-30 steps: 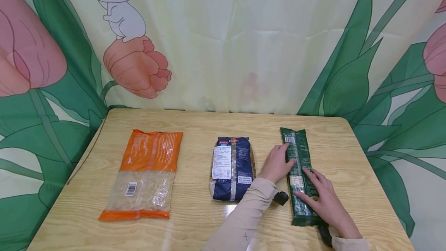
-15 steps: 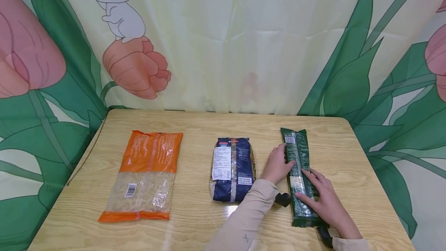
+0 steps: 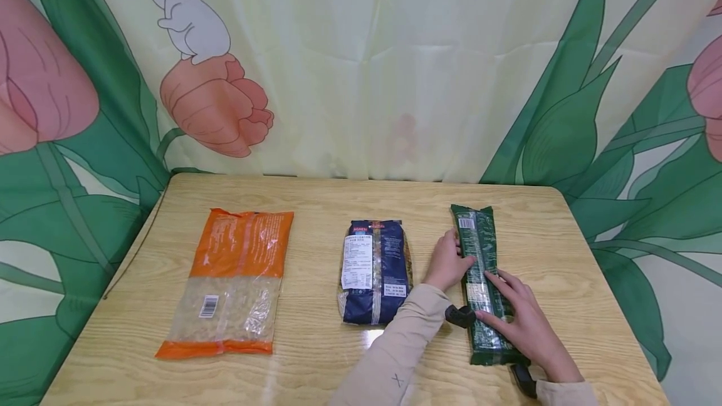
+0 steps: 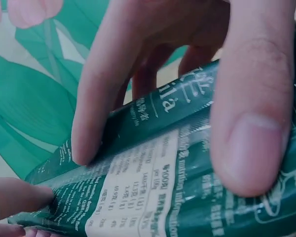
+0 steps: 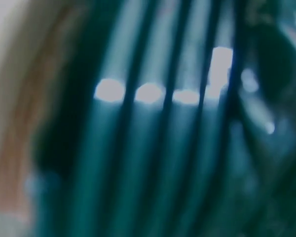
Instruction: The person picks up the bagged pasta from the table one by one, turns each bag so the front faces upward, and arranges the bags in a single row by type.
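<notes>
A long, dark green food packet (image 3: 479,281) with a white nutrition label lies on the right part of the table, between both hands. My left hand (image 3: 447,262) holds its left side, with the thumb (image 4: 32,193) on the top face and the fingers along the edge. Lower down, my right hand (image 3: 527,318) grips the packet from the right. In the left wrist view, the right hand's thumb (image 4: 251,153) and index finger (image 4: 93,108) lie over the top face, other fingers behind the far edge. The right wrist view shows blurred, ridged green wrapping (image 5: 153,148).
On the wooden table (image 3: 316,368), a dark blue AGNESI bag (image 3: 386,255) lies left of my left hand. Farther left is an orange and clear bag (image 3: 231,281). A printed flower curtain (image 3: 361,80) hangs behind the table. Black wrist cameras (image 3: 460,316) hang under both wrists.
My left wrist has turned slightly, so its black camera now overlaps the green packet's left edge. Both hands stay on the packet. The head view has shifted a little.
</notes>
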{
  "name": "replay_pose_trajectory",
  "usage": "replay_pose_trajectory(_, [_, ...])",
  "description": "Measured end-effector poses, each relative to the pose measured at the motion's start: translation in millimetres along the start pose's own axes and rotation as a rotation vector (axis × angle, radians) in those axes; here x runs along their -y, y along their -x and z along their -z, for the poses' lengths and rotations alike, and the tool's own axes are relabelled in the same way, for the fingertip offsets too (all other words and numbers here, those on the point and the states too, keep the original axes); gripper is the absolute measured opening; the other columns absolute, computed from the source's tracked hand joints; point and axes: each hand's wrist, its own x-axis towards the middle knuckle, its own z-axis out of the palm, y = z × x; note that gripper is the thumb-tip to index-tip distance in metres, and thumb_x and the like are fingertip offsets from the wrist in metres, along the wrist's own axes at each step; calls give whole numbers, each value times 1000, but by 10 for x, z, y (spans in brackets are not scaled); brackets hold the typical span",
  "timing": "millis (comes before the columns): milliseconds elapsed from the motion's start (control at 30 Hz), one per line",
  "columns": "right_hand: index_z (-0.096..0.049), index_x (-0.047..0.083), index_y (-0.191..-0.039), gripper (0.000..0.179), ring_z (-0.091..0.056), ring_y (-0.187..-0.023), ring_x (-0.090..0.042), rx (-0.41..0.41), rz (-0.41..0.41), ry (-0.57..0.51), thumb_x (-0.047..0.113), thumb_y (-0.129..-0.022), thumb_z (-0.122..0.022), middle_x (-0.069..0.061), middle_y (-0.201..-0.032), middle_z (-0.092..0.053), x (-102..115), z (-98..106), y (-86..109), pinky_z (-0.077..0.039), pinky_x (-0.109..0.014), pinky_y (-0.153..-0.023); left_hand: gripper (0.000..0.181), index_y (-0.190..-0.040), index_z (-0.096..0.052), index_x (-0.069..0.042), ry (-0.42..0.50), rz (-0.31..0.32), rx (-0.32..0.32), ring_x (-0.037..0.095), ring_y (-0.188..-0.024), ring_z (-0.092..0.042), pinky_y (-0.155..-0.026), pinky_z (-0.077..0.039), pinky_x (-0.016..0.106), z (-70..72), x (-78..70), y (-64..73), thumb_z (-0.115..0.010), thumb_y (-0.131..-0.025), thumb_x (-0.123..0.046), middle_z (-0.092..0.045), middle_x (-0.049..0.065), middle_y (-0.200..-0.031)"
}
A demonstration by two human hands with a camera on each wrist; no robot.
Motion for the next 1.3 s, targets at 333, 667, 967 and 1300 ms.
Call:
replay_pose_trajectory(333, [-46,9,-148,80,-31,-133,-51,22,-21,-31,45,-83,-78,-28,-150,-33,-15,11,6,-33,-77,-96,59,-139,-54,0,154,-37,15,7,-89,-58,-75,-50,16,11,74,-5,-77,-86,-10,-61,3,-105])
replay_pose_trajectory(667, [-45,10,-149,81,-30,-134,-52,28,-27,-58,43,-83,-79,-28,-151,-32,-30,13,6,-32,-78,-97,68,-147,-47,-8,-1,-111,56,10,-102,-60,-83,-50,16,-8,106,0,-78,-87,-19,-60,8,-122])
replay_pose_trajectory(967, [-43,13,-151,82,-33,-134,-51,14,3,-85,38,-82,-81,-26,-152,-34,-29,18,13,-36,-74,-97,73,-145,-47,-15,128,-8,43,11,-107,-61,-84,-51,19,-2,40,49,-83,-81,-20,-59,2,-129])
replay_pose_trajectory(1300, [-42,11,-151,88,-41,-132,-48,51,-9,-138,38,-78,-84,-25,-151,-35,19,18,16,-43,-63,-101,64,-132,-57,-5,303,134,-129,18,-93,-64,-76,-55,29,46,9,23,-85,-74,-2,-65,4,-105])
